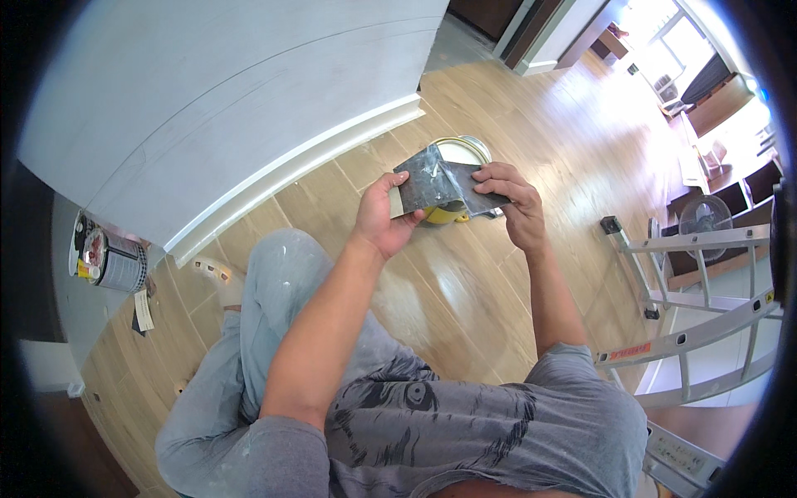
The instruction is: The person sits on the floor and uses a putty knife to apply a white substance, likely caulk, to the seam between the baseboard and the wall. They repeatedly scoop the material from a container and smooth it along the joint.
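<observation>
In front of me, both hands are raised over the floor. My left hand (382, 217) grips a flat, dark putty spreader (421, 187) with a cream edge and white smears on its face. A second dark spreader (470, 189) is in my right hand (516, 202), fingers over its top and thumb beneath. The two blades meet at an angle, edge to face. Just behind and below them, an open yellow-rimmed can (452, 153) with pale content stands on the wood-look floor (440, 290), partly hidden by the blades.
A grey-white wall (232, 108) with a white baseboard (307, 170) runs along the left. Near its corner sits a used tin (120, 261), with a small card (144, 311) beside it. An aluminium ladder (697, 241) lies at right, near a fan (706, 217).
</observation>
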{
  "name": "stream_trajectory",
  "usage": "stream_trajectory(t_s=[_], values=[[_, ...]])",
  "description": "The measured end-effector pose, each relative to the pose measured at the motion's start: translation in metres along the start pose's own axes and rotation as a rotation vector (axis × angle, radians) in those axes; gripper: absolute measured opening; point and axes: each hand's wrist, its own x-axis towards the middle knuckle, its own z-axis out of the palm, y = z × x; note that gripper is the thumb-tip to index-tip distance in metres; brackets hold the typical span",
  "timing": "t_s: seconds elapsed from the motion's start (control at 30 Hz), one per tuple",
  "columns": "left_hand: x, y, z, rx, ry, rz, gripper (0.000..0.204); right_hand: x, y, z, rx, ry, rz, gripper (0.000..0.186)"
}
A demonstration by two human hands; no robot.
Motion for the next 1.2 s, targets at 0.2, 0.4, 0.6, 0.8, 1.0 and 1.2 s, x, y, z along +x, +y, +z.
stream_trajectory(t_s=[0.2,0.4,0.6,0.8,1.0,1.2], values=[[-0.032,0.032,-0.004,-0.090,-0.147,0.084,0.023,-0.008,0.004,0.000,0.030,-0.084,0.013,0.044],[-0.117,0.090,-0.041,0.027,-0.018,0.438,0.029,0.002,-0.009,0.056,0.816,0.352,0.363,0.049],[-0.257,0.108,-0.118,0.177,0.076,0.778,0.048,0.022,-0.083,0.163,1.371,-0.043,0.662,0.061],[-0.362,0.114,-0.176,0.387,0.365,1.227,0.039,0.025,-0.198,0.289,1.624,-0.598,0.957,0.055],[-0.402,0.116,-0.203,1.191,0.531,1.487,0.040,0.036,-0.269,0.356,1.852,-0.932,1.007,0.053],[-0.433,0.143,-0.228,1.461,0.354,1.477,0.044,0.045,-0.276,0.370,1.874,-1.048,1.076,0.063]])
